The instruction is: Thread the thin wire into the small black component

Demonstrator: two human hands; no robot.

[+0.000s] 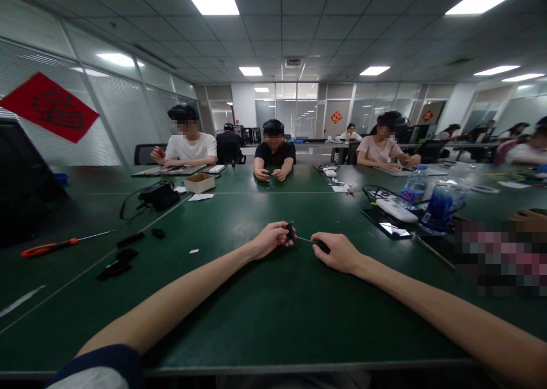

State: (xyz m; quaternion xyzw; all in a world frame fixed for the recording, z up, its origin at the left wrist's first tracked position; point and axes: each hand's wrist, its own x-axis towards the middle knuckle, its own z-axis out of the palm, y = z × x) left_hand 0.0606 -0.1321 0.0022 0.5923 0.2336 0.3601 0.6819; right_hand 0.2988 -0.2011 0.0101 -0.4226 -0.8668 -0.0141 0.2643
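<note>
My left hand (273, 238) is closed on a small black part (291, 231), pinched between thumb and fingers above the table. My right hand (339, 251) grips the dark handle of a screwdriver (304, 239). Its thin metal shaft points left, and its tip reaches the black part; whether it sits in a screw is too small to tell. Most of the handle is hidden by my right fingers. Both hands are over the middle of the green table (265, 315).
An orange-handled screwdriver (53, 246) and several black pieces (123, 255) lie at left. Further back are a black bag (156, 195) and a small cardboard box (199, 182). Phones (387, 224), a white device (397, 209) and bottles (444, 204) stand at right. People sit opposite.
</note>
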